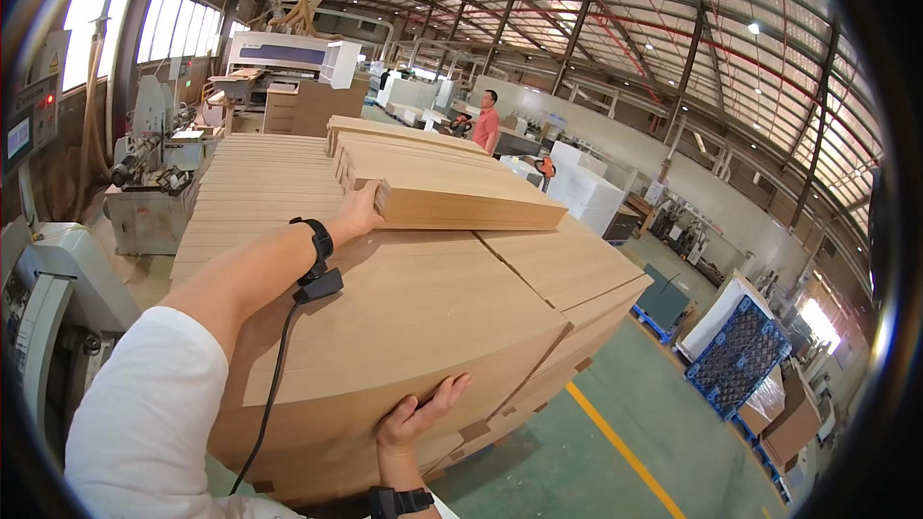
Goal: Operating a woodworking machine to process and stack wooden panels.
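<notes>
- We find the hands well apart.
- Left hand (358, 213): set against the near-left end of the upper board stack (471, 209); its fingers are partly hidden, so we cannot tell whether it is clamped.
- Right hand (420, 420): unclosed, thumb clear of the fingers, placed at the near face of the lower board stack (385, 317).
- The upper stack lies across the top of the lower stack, toward its far side.
- We note a black cable (276, 394) running down from the device on the left wrist, in front of the lower stack.
- Left side: a control panel (31, 122) and machinery.
- Right side: a blue plastic pallet (738, 356) leans beyond a yellow floor line (620, 447).
- A person in a red shirt (486, 125) stands beyond the boards.
</notes>
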Available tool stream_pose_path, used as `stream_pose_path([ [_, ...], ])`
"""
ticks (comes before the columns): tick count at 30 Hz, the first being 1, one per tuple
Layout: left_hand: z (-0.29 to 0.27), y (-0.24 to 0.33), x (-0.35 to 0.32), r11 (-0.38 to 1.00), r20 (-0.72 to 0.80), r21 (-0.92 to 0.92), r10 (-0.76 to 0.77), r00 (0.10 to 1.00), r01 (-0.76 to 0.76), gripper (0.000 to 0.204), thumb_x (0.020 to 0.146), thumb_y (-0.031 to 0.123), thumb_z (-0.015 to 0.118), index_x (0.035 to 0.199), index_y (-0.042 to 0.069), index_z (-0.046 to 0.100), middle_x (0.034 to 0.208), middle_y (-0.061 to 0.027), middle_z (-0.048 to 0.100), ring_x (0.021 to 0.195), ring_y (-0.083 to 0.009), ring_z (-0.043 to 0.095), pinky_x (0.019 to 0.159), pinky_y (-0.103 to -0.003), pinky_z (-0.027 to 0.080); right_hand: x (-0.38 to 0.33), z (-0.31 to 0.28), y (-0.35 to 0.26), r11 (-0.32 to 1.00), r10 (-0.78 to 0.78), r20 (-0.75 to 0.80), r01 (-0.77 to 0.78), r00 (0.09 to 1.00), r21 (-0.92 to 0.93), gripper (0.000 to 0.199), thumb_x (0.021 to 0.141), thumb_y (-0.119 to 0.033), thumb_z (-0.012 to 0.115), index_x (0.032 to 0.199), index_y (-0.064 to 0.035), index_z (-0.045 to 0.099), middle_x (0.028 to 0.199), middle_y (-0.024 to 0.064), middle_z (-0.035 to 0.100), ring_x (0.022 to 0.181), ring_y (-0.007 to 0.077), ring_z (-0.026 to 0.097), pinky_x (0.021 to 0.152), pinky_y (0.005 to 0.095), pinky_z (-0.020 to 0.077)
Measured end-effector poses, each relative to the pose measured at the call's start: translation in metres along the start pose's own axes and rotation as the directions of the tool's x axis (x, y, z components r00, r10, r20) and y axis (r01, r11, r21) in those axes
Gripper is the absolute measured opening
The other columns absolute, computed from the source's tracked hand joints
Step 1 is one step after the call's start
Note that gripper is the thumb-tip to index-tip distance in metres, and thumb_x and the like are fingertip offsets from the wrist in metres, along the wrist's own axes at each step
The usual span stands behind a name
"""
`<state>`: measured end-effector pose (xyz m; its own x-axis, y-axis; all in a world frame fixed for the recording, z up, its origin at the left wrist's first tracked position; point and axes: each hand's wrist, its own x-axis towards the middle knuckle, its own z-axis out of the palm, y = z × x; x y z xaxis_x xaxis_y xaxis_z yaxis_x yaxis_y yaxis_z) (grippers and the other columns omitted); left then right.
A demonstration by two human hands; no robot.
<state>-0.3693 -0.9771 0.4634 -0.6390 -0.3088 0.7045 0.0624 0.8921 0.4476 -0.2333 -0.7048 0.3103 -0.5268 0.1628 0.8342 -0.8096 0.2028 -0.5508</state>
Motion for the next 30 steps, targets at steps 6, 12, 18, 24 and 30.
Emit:
stream_pose_path([
  [6,-0.023,0.029,-0.003,0.998,0.191,-0.041,-0.046,0.981,0.055,0.064,0.061,0.018,0.068,0.115,0.0,0.039,0.081,-0.0196,0.06,0.075,-0.0333,0.059,0.065,-0.039,0.047,0.001,-0.004,0.0,1.0,0.002,0.021,-0.002,1.0,-0.026,0.055,0.09,-0.035,0.035,0.129,0.003,0.027,0.137,0.0261,0.017,0.127,0.0427,0.017,0.102,0.0528,0.0139],
  [12,-0.056,0.073,-0.036,0.998,0.164,0.004,0.06,0.985,-0.061,0.066,0.06,0.021,0.068,0.114,-0.001,0.039,0.075,-0.0154,0.06,0.063,-0.0257,0.06,0.058,-0.034,0.047,0.003,-0.002,0.0,0.999,-0.009,0.039,0.011,0.999,-0.046,0.056,0.092,-0.035,0.031,0.131,0.0034,0.023,0.139,0.0245,0.015,0.128,0.0401,0.015,0.103,0.0477,0.0139],
  [18,-0.138,0.11,-0.105,0.967,0.321,-0.08,-0.206,0.924,0.243,0.069,0.059,0.023,0.069,0.116,0.0,0.037,0.074,-0.0134,0.059,0.069,-0.0252,0.059,0.059,-0.035,0.045,0.0,-0.001,0.0,0.999,-0.012,0.051,0.013,0.999,-0.031,0.056,0.092,-0.036,0.031,0.131,0.0039,0.023,0.139,0.0234,0.015,0.128,0.0383,0.017,0.104,0.0463,0.0156],
  [24,-0.213,0.105,-0.182,0.988,0.235,0.043,-0.152,0.96,0.146,0.075,0.061,0.021,0.069,0.123,0.002,0.031,0.075,-0.0121,0.058,0.067,-0.0244,0.06,0.06,-0.033,0.047,-0.002,-0.002,0.003,0.998,-0.049,-0.018,0.048,0.999,-0.04,0.053,0.093,-0.033,0.03,0.132,0.0024,0.023,0.139,0.023,0.015,0.129,0.0368,0.016,0.104,0.0456,0.0158],
  [30,-0.284,0.104,-0.232,0.969,0.252,0.078,-0.247,0.936,0.235,0.08,0.061,0.018,0.07,0.127,0.005,0.027,0.076,-0.0122,0.057,0.066,-0.0243,0.06,0.06,-0.031,0.048,-0.001,0.001,-0.001,0.998,-0.053,-0.008,0.053,0.999,-0.03,0.054,0.093,-0.035,0.032,0.13,0.0028,0.025,0.138,0.024,0.018,0.128,0.0372,0.018,0.103,0.0468,0.0176],
])
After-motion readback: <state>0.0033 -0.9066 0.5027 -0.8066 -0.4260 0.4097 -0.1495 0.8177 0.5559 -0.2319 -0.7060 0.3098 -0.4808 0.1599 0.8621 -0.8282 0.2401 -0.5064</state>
